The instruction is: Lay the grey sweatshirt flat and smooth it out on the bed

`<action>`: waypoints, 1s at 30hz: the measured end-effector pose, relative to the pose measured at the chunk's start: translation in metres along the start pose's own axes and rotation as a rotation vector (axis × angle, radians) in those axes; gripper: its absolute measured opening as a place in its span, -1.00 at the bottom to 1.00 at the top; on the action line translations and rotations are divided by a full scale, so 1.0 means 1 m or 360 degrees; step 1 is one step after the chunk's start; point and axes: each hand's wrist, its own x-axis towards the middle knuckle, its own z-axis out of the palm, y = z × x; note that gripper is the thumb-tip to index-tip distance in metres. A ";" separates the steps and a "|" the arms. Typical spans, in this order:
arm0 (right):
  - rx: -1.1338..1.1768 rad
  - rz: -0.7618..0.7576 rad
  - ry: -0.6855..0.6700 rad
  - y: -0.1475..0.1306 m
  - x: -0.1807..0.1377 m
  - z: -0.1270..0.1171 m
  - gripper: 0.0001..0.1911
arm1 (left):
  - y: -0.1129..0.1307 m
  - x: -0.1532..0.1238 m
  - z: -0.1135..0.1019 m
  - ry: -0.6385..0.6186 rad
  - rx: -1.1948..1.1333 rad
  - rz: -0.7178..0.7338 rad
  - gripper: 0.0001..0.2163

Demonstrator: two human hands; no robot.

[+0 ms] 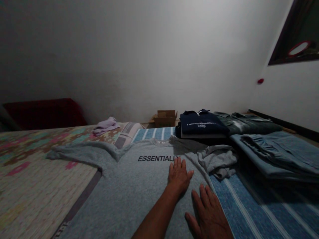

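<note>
A grey long-sleeved shirt [129,186] with dark lettering across its chest lies spread out, collar at the far end. Its left sleeve stretches out flat over the flowered cover, while the right sleeve [219,159] is bunched up beside the shoulder. My left hand [179,176] rests palm down on the chest, over the end of the lettering, fingers stretched out. Closer to me, my right hand [208,212] is at the shirt's right edge, palm down with fingers apart. Neither hand grips the cloth.
Folded dark blue shirts [201,122] are stacked at the back right, next to folded dark green clothing [249,122] and folded light blue trousers [279,152]. A cardboard box [165,119] stands by the wall. A crumpled lilac cloth [106,126] lies on the flowered cover [30,179].
</note>
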 end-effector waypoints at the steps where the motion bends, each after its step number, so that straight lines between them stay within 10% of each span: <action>1: 0.0009 -0.0008 -0.0016 0.001 0.000 0.000 -0.35 | 0.003 0.002 0.000 -0.0009 -0.0011 0.0000 -0.38; 21: 0.0022 0.0013 0.0145 0.009 0.001 -0.006 -0.47 | 0.031 0.036 0.018 0.0182 -0.0094 0.0176 -0.48; 30: -0.0340 0.0132 0.0165 0.048 0.133 -0.077 -0.71 | 0.032 0.033 0.011 0.0162 -0.0130 0.0213 -0.51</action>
